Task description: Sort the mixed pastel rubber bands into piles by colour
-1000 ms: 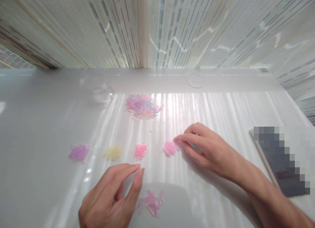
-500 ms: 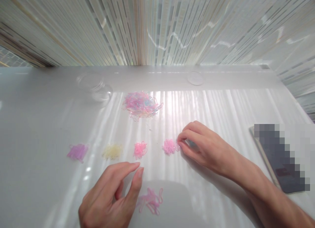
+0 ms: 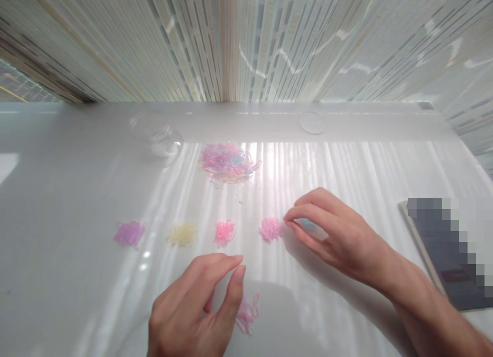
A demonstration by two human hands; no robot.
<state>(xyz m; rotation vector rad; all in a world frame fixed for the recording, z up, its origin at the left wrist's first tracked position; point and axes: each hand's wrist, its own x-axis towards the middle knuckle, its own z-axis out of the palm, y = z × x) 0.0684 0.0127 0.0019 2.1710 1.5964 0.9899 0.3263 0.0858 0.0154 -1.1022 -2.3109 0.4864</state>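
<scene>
My right hand (image 3: pixel 327 226) is at the right edge of a pile of light pink rubber bands (image 3: pixel 270 229), its thumb and forefinger pinched together. Whether a band is between those fingertips I cannot make out. Behind its fingers shows part of a blue pile (image 3: pixel 308 224). My left hand (image 3: pixel 202 305) hovers nearer to me, thumb and forefinger apart and nothing between them. Partly hidden behind its thumb lie several loose pink-purple bands (image 3: pixel 247 313). To the left in the row are a bright pink pile (image 3: pixel 224 233), a yellow pile (image 3: pixel 182 234) and a purple pile (image 3: pixel 130 233).
Farther back lies a larger heap of mixed rubber bands (image 3: pixel 229 163). A clear jar (image 3: pixel 165 144) lies left of it, and a clear round lid (image 3: pixel 312 123) sits toward the back right. A phone-like device (image 3: pixel 442 259), partly pixelated, rests at the right on the white table (image 3: pixel 77 275).
My left hand has moved right, covering more of the loose bands. The pink band seen at my right fingertips no longer stands apart from the light pink pile. The view has shifted slightly.
</scene>
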